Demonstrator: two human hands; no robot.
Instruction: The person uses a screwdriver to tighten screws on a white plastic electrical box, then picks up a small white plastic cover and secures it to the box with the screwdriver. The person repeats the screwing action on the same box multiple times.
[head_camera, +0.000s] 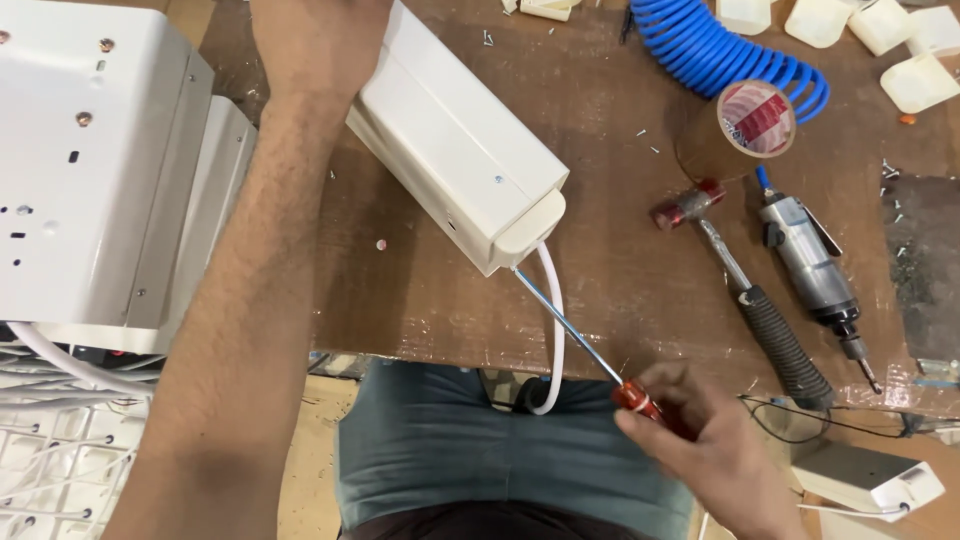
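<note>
A long cream-white plastic housing (450, 140) lies slanted across the brown workbench (620, 270). My left hand (315, 45) rests on its far end, pressing down on it. My right hand (700, 440) grips a red-handled screwdriver (590, 355). The shaft's tip touches the housing's near end cap, close to where a white cable (555, 330) comes out and loops down over the bench's front edge.
A large white metal casing (90, 170) stands at left with white wires below it. A roll of brown tape (740, 130), a small hammer (745, 290), a pneumatic driver (815, 275) and a blue coiled hose (710, 50) lie at right. Several white plastic caps (900, 50) sit at back right.
</note>
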